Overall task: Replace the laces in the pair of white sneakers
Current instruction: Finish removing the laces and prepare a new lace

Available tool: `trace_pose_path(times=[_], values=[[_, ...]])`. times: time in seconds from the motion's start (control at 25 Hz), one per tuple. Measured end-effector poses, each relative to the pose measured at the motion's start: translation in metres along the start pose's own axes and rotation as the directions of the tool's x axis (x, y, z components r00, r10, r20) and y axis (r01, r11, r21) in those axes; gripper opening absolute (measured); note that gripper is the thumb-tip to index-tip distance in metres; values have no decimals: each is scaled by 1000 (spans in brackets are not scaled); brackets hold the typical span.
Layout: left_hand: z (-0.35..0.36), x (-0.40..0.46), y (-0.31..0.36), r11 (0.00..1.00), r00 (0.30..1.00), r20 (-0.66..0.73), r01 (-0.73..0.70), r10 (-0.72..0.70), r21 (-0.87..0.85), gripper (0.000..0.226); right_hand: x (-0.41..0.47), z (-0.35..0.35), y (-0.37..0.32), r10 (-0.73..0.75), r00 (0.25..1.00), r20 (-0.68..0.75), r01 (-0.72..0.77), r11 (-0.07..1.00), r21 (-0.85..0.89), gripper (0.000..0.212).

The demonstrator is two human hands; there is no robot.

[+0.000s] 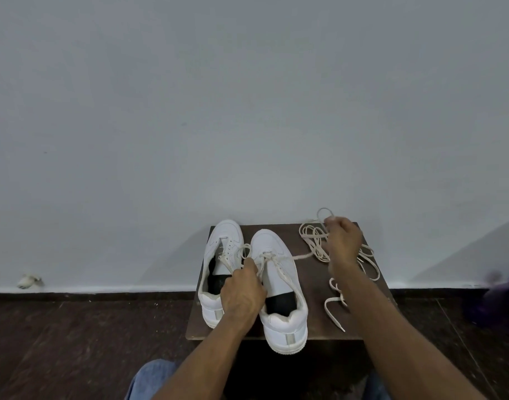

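Head view, lower centre of frame: small dark brown tabletop [311, 310] against a grey wall [247, 111]. Two white sneakers stand on it side by side, toes toward the wall. Left sneaker [218, 255] sits at the tabletop's left edge, tongue area open, dark insole showing. Right sneaker [279, 287] is just beside it, heel nearer the bottom of frame, cream lace [272, 259] still threaded at the lowest eyelets with loose ends trailing.

My left hand [243, 293] is between the two shoes, fingers curled. Its grip is closed on lace strands [246, 251] near the shoe tongues; I cannot tell exactly which shoe's strand it pinches.

My right hand [344, 241] is at right of centre, over the far right part of the tabletop. Its grip pinches a thin lace loop [324, 210] that rises above the fingers against the wall. Under and around that hand lies a tangled pile of loose cream laces [314, 238]. Another loose lace [334, 307] lies nearer the bottom, right of the right sneaker, partly under my forearm.

Dark wood floor [74, 342] below. Blue jeans knee [152, 376] at bottom edge. Small pale blurred object [28, 281] at the left baseboard, purple blurred thing [501, 295] at far right.
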State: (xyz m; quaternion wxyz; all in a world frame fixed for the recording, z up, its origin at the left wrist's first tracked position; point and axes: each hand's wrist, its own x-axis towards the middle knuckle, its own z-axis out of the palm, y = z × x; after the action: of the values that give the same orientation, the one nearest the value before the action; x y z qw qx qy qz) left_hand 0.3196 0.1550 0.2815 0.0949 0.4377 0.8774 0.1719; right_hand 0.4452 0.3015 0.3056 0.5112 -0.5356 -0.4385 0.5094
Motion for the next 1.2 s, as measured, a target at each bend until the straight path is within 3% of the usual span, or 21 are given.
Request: trace_pose_path(times=[0.08,0.16,0.24,0.32,0.36,0.44,0.56,0.68,0.88,0.96,1.04,1.12,1.2], values=[[0,1,0,1000,1000,-6,3,-3,-6,20,9,-9,-8,-77,979,187,122,962,-245,20],[0,1,1,1000,1000,-6,-10,10,11,20,3,-6,2,-9,889,458,272,815,-511,15],[-3,1,4,999,1000,13,-22,22,38,21,-17,0,17,35,820,571,432,617,-658,35],[-10,2,7,998,999,43,-36,33,60,22,-46,3,24,-180,782,597,586,540,-604,39],[-12,4,8,996,997,60,-53,49,72,23,-64,0,28,-329,707,626,693,498,-522,30],[-19,10,9,988,994,67,-97,89,123,27,-100,-13,40,-400,578,711,808,406,-427,23],[-22,28,10,982,990,11,-142,142,126,32,-126,-29,48,-194,531,825,833,296,-467,35],[-14,48,17,975,981,120,-169,152,146,33,-129,-21,42,12,479,878,872,114,-477,47],[-9,63,31,923,975,121,-218,188,316,20,-123,5,36,219,548,807,812,91,-576,47],[-8,64,27,961,982,85,-183,168,210,18,-121,8,38,242,558,794,799,102,-593,44],[-5,70,18,983,995,92,-30,47,-179,14,-120,7,40,227,566,792,791,118,-600,43],[-13,74,10,841,977,205,151,-48,-519,9,-121,6,42,210,568,796,789,135,-599,43],[-27,80,4,801,935,354,225,-17,-554,11,-122,6,43,212,577,789,781,141,-609,44]])
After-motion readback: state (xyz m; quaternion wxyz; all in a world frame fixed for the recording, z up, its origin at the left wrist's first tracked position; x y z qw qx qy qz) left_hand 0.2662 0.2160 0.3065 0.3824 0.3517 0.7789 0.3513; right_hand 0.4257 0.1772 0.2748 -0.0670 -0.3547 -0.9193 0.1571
